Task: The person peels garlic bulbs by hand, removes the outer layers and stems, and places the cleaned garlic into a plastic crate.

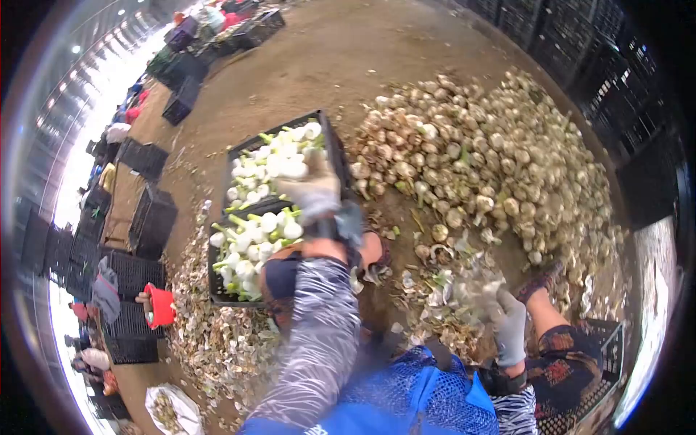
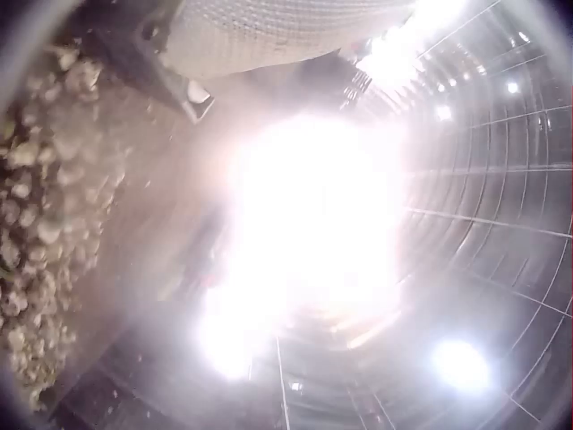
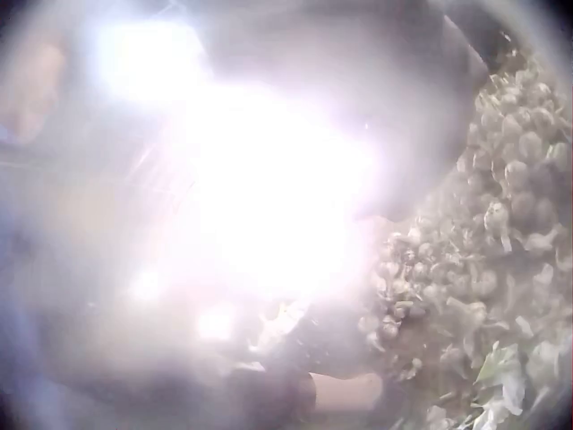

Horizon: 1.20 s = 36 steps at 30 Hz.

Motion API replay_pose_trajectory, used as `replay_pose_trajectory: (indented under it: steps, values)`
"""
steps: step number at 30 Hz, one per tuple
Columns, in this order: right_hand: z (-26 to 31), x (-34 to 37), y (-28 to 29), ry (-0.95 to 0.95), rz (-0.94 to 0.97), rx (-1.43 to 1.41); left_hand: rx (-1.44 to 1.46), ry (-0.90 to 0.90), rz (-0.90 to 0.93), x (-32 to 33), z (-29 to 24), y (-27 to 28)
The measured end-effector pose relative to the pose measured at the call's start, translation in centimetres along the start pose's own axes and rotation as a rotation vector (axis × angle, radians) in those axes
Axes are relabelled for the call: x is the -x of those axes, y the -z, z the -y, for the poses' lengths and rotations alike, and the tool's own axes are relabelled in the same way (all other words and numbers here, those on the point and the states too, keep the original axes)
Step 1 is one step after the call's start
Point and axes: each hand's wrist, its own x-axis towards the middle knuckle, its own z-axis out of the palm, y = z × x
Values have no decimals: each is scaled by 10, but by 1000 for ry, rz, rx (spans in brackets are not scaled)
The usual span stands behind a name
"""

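In the head view, the gloved left hand (image 1: 313,192) is over the rear black crate (image 1: 335,148), its fingers and thumb around a peeled white garlic bulb (image 1: 293,168); motion blurs the fingertips. White bulbs with green stems fill that crate and the front crate (image 1: 214,279). The right hand (image 1: 510,330), in a grey glove, is above scattered garlic skins (image 1: 442,293), fingers loosely extended, with blurred pale scraps beside them. Part of the left glove (image 2: 277,31) crosses the top of the left wrist view. Glare covers much of both wrist views.
A large heap of unpeeled garlic (image 1: 464,159) lies beyond the hands. Black crates (image 1: 152,221), a red bucket (image 1: 160,306) and a white sack (image 1: 174,409) stand at left. More garlic (image 3: 519,179) shows in the right wrist view.
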Motion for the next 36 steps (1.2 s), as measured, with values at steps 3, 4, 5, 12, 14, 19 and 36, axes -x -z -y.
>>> replay_pose_trajectory:
  steps: [3, 4, 5, 12, 14, 19, 36]
  values:
    - [-25, -21, -4, 104, -2, -5, 124, 154, -370, -40, -6, -14]
    - [-22, -24, -10, 48, -17, -34, -19, 166, -278, -39, 11, -2]
    - [-37, -30, -11, 88, -6, -53, -162, 178, -184, -35, 31, 15]
    - [-36, -52, -21, 10, -95, -11, -2100, 216, 768, 49, 158, 217]
    - [-37, -61, -16, -156, -126, -228, -2394, 267, 868, 82, 175, 234]
    - [-42, -72, -8, -262, -123, -162, -2428, 320, 1242, 111, 207, 235]
    - [-33, -55, -2, 222, -129, -235, -1719, 359, 1371, 240, 91, 66]
